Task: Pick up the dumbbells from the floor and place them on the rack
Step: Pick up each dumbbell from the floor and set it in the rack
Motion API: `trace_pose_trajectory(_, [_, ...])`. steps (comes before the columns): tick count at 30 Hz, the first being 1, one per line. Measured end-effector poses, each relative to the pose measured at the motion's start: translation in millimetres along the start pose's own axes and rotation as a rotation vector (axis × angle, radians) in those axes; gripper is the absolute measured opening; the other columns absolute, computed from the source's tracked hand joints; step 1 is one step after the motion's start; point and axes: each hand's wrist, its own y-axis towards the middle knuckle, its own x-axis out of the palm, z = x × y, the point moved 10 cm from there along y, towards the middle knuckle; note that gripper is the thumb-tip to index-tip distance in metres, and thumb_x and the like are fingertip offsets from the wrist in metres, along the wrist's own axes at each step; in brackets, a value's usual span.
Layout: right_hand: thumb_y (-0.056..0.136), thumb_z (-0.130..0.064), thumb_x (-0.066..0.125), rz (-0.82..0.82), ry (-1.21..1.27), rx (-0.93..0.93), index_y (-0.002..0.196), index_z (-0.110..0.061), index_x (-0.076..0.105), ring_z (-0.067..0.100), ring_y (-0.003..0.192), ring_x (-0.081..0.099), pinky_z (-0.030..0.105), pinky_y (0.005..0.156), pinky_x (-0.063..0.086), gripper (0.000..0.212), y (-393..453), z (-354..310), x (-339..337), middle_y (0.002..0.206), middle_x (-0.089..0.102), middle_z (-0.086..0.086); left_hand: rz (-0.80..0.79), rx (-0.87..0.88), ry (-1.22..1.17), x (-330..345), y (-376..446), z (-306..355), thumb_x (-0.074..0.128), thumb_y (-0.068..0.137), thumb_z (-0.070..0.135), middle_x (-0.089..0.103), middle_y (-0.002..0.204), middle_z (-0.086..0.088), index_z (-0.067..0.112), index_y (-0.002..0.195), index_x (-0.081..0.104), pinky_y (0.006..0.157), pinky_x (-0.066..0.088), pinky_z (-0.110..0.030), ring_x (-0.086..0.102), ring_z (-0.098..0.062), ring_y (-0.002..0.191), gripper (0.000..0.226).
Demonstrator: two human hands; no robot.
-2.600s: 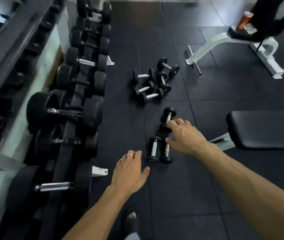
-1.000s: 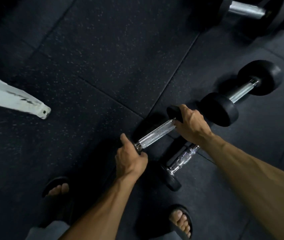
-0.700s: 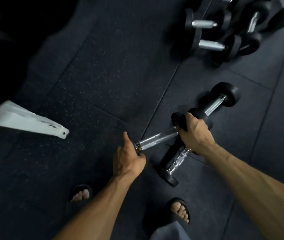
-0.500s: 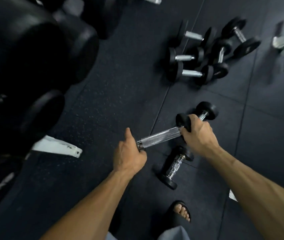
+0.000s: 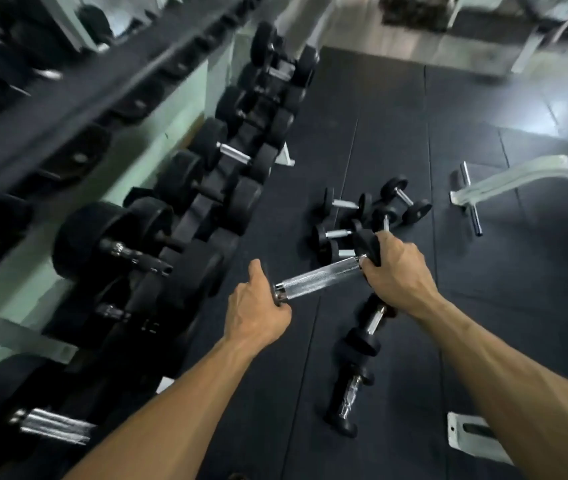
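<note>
The dumbbell (image 5: 320, 277) in play sits at the middle of the head view, lifted clear of the floor and held level between both hands, its knurled chrome handle running from lower left to upper right. The left hand (image 5: 254, 311) is closed around the near end, so that end's black head is hidden inside the fist, with the thumb pointing up. The right hand (image 5: 396, 273) is wrapped over the far black head, fingers curled down across it.

Below the right wrist, two more small dumbbells lie on the black rubber floor (image 5: 483, 306): one (image 5: 370, 323) partly hidden under the hand, and another (image 5: 348, 398) nearer the bottom edge, lying almost end to end with the first. Farther up the frame, just above the right hand, a loose cluster of small dumbbells (image 5: 369, 216) rests on the mat, touching or nearly touching one another.

The dumbbell rack (image 5: 185, 216) fills the left side, running from lower left toward the top centre, loaded with large black dumbbells; this part is blurred. At the right edge a white bench frame (image 5: 504, 178) stands on the mat, and a white metal foot (image 5: 473, 438) shows at the lower right.
</note>
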Motion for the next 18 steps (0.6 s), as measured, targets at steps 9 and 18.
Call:
trace_pose_trajectory(9, [0.089,-0.025,0.055,0.049,0.011,-0.094,0.091,-0.007,0.053,0.033,0.082,0.057,0.038,0.067,0.045,0.018,-25,-127,-73,0.085,0.062,0.009,0.150,0.062,0.058,-153,-25,9,0.068,0.075,0.022,0.051,0.078,0.001,0.016,0.118,0.040,0.067,0.043,-0.032,0.057,-0.029,0.079,0.052])
trace_pose_trajectory(18, [0.088,-0.029,0.056,0.040,0.074,-0.238,0.089,-0.010,0.052,0.031,0.077,0.059,0.046,0.071,0.054,0.019,-28,-324,-44,0.084,0.061,0.009,0.261,0.066,0.149,-329,-9,-87,0.067,0.072,0.022,0.063,0.089,-0.009,0.016,0.113,0.041,0.066,0.044,-0.034,0.061,-0.035,0.085,0.050])
